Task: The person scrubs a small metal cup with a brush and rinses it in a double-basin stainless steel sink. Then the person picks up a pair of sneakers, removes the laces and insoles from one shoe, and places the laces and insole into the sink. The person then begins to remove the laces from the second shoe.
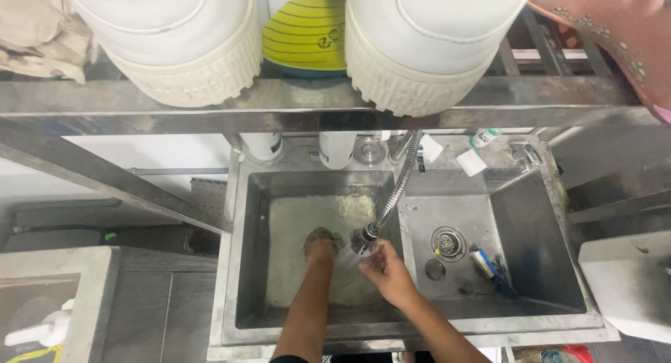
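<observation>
Both hands, apart, work under the flexible metal spray hose (395, 191) in the wet steel sink (251, 265).

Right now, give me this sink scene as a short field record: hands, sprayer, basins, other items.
left hand: down in the left basin, over the drain, in running water
right hand: just below the sprayer head, fingers at the nozzle
sprayer hose: flexible metal, hangs from the back ledge into the left basin
right basin: bare drain strainer, blue brush beside it
back ledge: two white bottles
shelf above: two white tubs, yellow-green bowl between them
</observation>
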